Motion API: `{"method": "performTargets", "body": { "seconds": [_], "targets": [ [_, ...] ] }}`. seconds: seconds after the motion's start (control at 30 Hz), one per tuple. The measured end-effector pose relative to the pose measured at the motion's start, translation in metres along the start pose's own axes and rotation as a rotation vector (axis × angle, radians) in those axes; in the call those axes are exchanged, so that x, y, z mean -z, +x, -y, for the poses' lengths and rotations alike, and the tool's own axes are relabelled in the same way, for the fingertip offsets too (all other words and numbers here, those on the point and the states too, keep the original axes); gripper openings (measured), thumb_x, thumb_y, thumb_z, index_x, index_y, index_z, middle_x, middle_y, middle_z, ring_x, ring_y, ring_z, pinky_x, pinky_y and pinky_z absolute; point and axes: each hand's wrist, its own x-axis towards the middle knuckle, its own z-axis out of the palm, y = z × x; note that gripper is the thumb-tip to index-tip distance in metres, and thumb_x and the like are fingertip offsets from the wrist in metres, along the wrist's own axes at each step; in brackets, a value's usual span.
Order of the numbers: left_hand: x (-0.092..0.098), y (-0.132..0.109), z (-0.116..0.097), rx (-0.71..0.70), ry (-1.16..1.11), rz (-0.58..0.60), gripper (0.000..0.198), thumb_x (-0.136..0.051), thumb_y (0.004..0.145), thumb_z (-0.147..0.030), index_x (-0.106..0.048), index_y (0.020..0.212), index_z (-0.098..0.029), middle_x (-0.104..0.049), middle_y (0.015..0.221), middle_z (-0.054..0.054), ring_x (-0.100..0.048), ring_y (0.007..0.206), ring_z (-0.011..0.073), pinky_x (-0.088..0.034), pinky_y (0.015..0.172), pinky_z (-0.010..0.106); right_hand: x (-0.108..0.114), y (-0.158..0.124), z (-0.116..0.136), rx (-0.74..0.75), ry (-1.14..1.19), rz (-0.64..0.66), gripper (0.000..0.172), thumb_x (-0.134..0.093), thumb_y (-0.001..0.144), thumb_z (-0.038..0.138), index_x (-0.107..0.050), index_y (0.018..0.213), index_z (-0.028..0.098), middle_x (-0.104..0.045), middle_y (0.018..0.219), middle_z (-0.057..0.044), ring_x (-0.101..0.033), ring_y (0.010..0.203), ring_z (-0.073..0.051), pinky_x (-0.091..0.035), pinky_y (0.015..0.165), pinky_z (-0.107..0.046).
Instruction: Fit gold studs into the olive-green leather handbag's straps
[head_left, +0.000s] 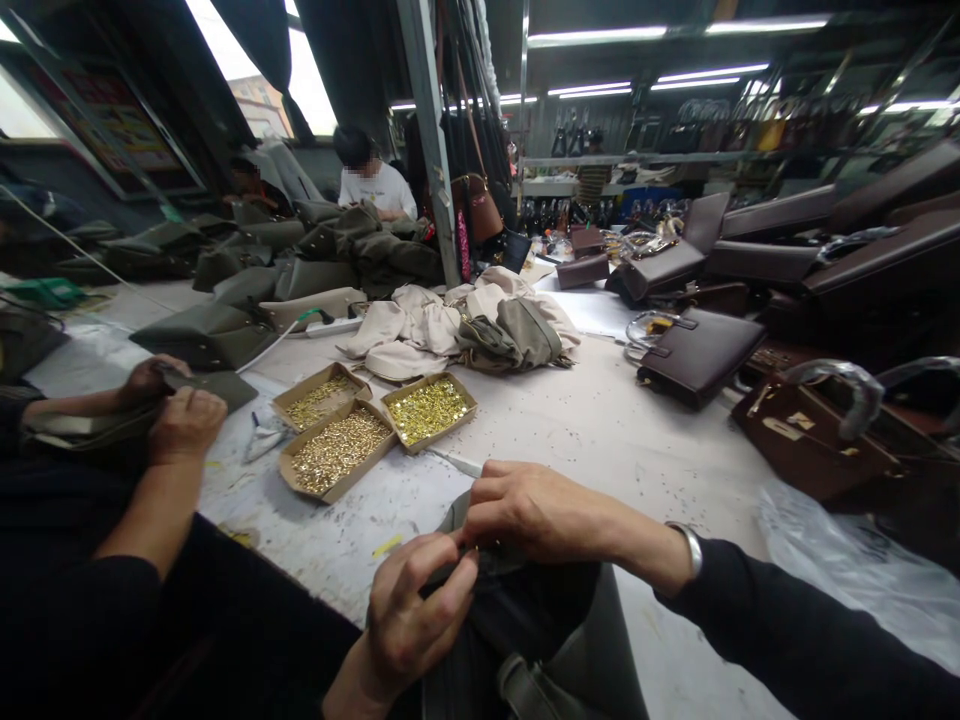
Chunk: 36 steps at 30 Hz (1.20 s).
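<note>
The left hand (420, 605) and right hand (525, 508) meet, fingers pinched closed on the edge of a dark bag (600, 645) at the near side of the worktop (585, 430); trays (364, 478) of gold pieces sit beyond.

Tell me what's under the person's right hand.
Part of a grey-green bag lies under the right hand. The hand covers the spot at its fingertips, next to the left hand, so that part cannot be seen.
</note>
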Motion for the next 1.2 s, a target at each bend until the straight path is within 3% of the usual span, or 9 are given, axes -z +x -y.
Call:
{"method": "performTargets", "body": {
  "seconds": [0.23, 0.5, 0.77, 0.9, 1.03, 1.1, 1.2],
  "targets": [
    [0.000, -0.005, -0.001, 0.027, 0.018, -0.001, 0.018, -0.062, 0.090, -0.006, -0.069, 0.103, -0.016, -0.063, 0.103, 0.008, -0.069, 0.096, 0.0185, -0.063, 0.080, 0.030, 0.005, 0.005, 0.002, 0.052, -0.141, 0.048, 0.013, -0.064, 0.090, 0.016, -0.065, 0.101, 0.022, -0.064, 0.094, -0.003, -0.049, 0.084, -0.020, -0.038, 0.074, -0.030],
    [-0.003, -0.012, 0.002, 0.048, 0.024, 0.004, 0.020, -0.065, 0.089, -0.007, -0.070, 0.105, -0.018, -0.065, 0.102, 0.008, -0.070, 0.094, 0.0182, -0.063, 0.082, 0.029, 0.009, 0.024, 0.000, 0.106, -0.090, 0.192, 0.007, -0.060, 0.092, 0.012, -0.064, 0.092, 0.018, -0.068, 0.089, -0.003, -0.057, 0.081, -0.017, -0.042, 0.087, -0.029],
    [-0.005, -0.021, 0.003, 0.060, 0.004, 0.053, 0.025, -0.063, 0.089, -0.004, -0.069, 0.110, -0.017, -0.064, 0.104, 0.009, -0.069, 0.099, 0.0192, -0.061, 0.087, 0.031, -0.002, 0.026, -0.005, 0.027, -0.028, 0.218, 0.009, -0.057, 0.096, 0.015, -0.065, 0.093, 0.016, -0.073, 0.091, -0.005, -0.058, 0.082, -0.019, -0.043, 0.088, -0.031],
    [-0.006, -0.018, 0.006, 0.088, 0.010, 0.044, 0.026, -0.064, 0.090, -0.005, -0.068, 0.113, -0.017, -0.066, 0.105, 0.009, -0.070, 0.097, 0.0188, -0.061, 0.086, 0.029, 0.004, 0.019, -0.006, -0.080, -0.051, 0.189, 0.015, -0.056, 0.102, 0.024, -0.067, 0.097, 0.016, -0.072, 0.089, -0.005, -0.057, 0.081, -0.019, -0.043, 0.078, -0.030],
    [-0.003, -0.006, 0.016, 0.288, 0.084, -0.005, 0.028, -0.065, 0.090, -0.010, -0.064, 0.117, -0.019, -0.067, 0.107, 0.008, -0.070, 0.094, 0.0185, -0.062, 0.081, 0.028, 0.020, 0.003, 0.016, -0.221, -0.119, -0.062, 0.030, -0.052, 0.105, 0.042, -0.066, 0.094, 0.018, -0.069, 0.089, -0.006, -0.057, 0.082, -0.019, -0.042, 0.075, -0.031],
    [-0.001, 0.002, 0.021, 0.401, 0.107, -0.021, 0.028, -0.064, 0.089, -0.010, -0.063, 0.116, -0.021, -0.066, 0.110, 0.008, -0.070, 0.099, 0.0203, -0.062, 0.085, 0.032, 0.018, -0.005, 0.034, -0.131, -0.011, -0.060, 0.031, -0.057, 0.101, 0.050, -0.066, 0.096, 0.021, -0.070, 0.089, -0.002, -0.058, 0.085, -0.018, -0.042, 0.079, -0.031],
    [0.000, 0.012, 0.027, 0.468, 0.092, -0.011, 0.033, -0.057, 0.088, -0.006, -0.061, 0.118, -0.020, -0.067, 0.118, 0.009, -0.067, 0.111, 0.0233, -0.059, 0.096, 0.039, -0.005, -0.014, 0.058, -0.031, -0.010, 0.030, 0.028, -0.064, 0.097, 0.051, -0.065, 0.101, 0.023, -0.072, 0.086, 0.000, -0.058, 0.082, -0.019, -0.040, 0.072, -0.033]
  ]
}}
